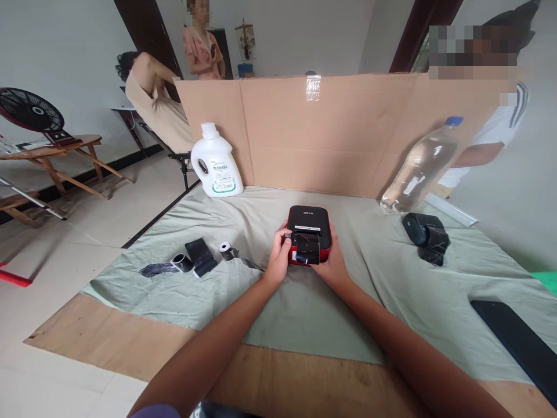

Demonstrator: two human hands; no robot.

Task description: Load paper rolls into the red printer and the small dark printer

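Note:
Both hands hold a small black and red label printer (pixel 310 218) by its sides, at the middle of the cloth-covered table. My left hand (pixel 277 255) is wrapped round its left side, thumb near the front edge. Along the right side lies my right hand (pixel 336 262), its lower fingers partly hidden by the body. A glossy black strip (pixel 308 247) hangs over the printer's front. To the left are a small white-cored roll (pixel 225 250) with a dark tail, a flat black piece (pixel 201 256) and a black roll (pixel 181 263).
A white detergent bottle (pixel 220 165) and a large clear plastic bottle (pixel 420 168) stand before a cardboard screen (pixel 322 139). At right lie a black device with crumpled film (pixel 429 235), a clear tube (pixel 452 209) and a dark flat object (pixel 513 342). Other people are beyond the screen.

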